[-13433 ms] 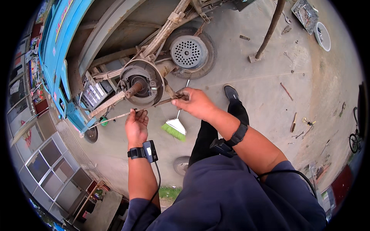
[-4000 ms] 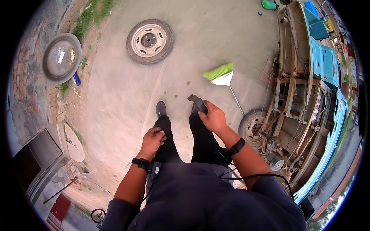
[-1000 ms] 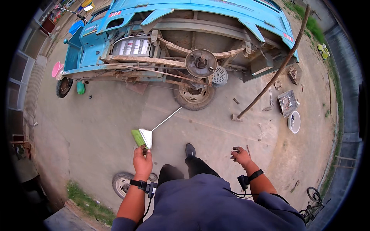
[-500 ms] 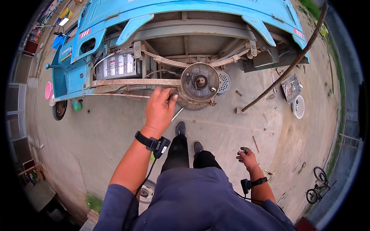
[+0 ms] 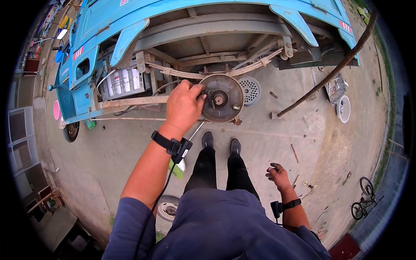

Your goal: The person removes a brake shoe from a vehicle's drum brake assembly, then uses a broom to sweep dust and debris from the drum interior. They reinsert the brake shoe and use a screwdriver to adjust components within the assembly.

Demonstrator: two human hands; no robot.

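Concrete (image 5: 268, 141) underlies the vehicle (image 5: 125, 19), left hand (image 5: 185, 105) at its drum (image 5: 230, 91), finger grip unclear, right hand (image 5: 278, 177) loosely spread.

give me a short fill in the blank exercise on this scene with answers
The ____ hand is the one nearer the round metal drum. The broom bristles are ____. The white tub stands toward the ____ side of the picture. The vehicle's body is painted light ____.

Missing words: left; green; right; blue.

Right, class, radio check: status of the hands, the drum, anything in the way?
Left hand at left rim of drum, contact unclear. Right hand low, half open. Drum mostly in plain view. Pole to the right, clear of it.
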